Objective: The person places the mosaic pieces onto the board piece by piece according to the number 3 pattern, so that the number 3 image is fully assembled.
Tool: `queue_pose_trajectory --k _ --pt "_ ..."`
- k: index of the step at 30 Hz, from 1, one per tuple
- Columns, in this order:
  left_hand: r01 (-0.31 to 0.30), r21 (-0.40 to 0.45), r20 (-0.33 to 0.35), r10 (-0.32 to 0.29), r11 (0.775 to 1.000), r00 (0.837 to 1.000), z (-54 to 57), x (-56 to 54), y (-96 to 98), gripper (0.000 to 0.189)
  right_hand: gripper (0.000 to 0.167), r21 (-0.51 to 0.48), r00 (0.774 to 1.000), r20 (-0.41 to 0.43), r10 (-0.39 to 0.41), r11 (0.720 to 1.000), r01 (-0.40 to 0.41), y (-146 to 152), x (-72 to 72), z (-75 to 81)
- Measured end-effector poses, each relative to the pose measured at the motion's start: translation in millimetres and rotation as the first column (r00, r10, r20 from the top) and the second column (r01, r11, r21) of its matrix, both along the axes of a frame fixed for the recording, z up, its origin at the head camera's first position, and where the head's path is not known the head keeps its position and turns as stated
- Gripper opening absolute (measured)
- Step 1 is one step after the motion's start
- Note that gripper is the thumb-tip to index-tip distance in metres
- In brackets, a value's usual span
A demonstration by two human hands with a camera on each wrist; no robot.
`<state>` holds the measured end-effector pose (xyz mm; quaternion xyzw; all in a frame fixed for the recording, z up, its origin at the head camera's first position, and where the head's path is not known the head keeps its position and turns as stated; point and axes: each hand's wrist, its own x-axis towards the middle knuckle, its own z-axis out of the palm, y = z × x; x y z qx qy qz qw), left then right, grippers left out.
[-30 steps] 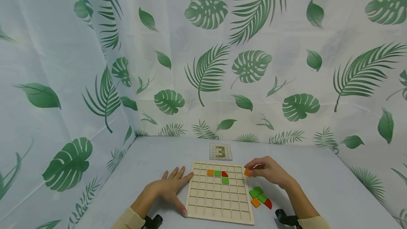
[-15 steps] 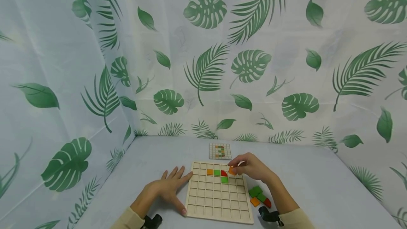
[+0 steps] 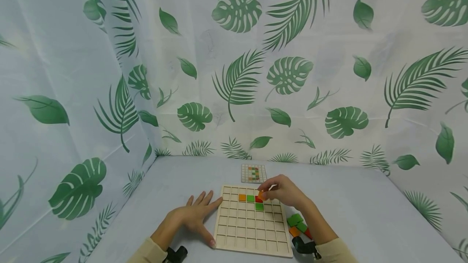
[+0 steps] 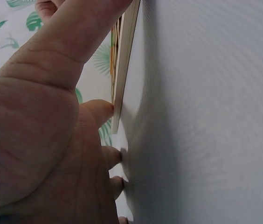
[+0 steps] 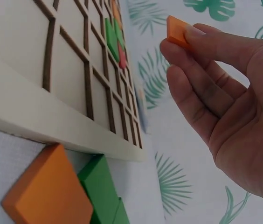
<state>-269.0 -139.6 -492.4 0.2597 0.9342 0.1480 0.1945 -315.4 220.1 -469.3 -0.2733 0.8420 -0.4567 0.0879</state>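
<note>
Between thumb and fingers, my right hand (image 3: 283, 192) pinches an orange square tile (image 5: 178, 31), held up over the far right part of a wooden grid board (image 3: 241, 228). In the head view this tile overlaps a red rounded tile (image 3: 258, 199) lying in the board. That red tile ends a row with an orange tile (image 3: 242, 197) and a green tile (image 3: 250, 198); another green tile (image 3: 259, 206) lies just below it. At the board's left edge my left hand (image 3: 193, 216) rests with fingers spread, thumb by the near corner and index finger touching the side.
To the right of the board lies a loose pile: green tiles (image 3: 294, 219), an orange tile (image 3: 294, 231) and a red one (image 3: 308, 233), partly behind the right wrist. Behind the board sits a small pattern card (image 3: 253, 173). A leaf-printed curtain (image 3: 226, 92) encloses the table.
My right hand has carried the orange tile leftward from beside the board's right edge to over the red tile. The left hand has stayed in place.
</note>
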Motion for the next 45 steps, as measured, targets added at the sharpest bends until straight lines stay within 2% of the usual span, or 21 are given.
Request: queue_pose_trajectory --k 7,14,18,25,36,45 --pt "-0.003 -0.003 -0.003 0.003 1.0 1.0 -1.4 -0.2 -0.1 0.132 0.02 -0.003 1.0 0.027 -0.015 1.0 0.015 -3 2.6 -4.7" --pt "0.002 0.002 -0.008 -0.002 1.0 1.0 -0.9 0.0 -0.4 0.132 0.013 -0.003 0.999 0.032 0.031 1.0 -0.031 -6 4.6 -8.2" --pt "-0.001 0.001 -0.01 0.001 1.0 1.0 -2.6 -0.3 -0.7 0.132 0.013 0.01 0.999 0.021 0.047 0.999 -0.048 -6 5.1 -9.5" --pt "-0.001 -0.001 -0.01 0.001 1.0 1.0 -2.8 -1.2 0.1 0.132 0.014 0.017 0.996 0.048 0.072 0.997 -0.073 -6 4.0 -11.9" --pt "-0.006 0.003 -0.007 0.006 1.0 1.0 -4.0 0.9 -0.4 0.132 0.009 0.095 0.994 0.024 0.109 0.989 -0.11 -10 7.5 -12.6" --pt "-0.006 0.004 -0.008 0.006 1.0 1.0 -3.2 1.5 -0.4 0.132 0.009 0.116 0.989 0.005 0.15 0.982 -0.15 -13 10.0 -12.9"
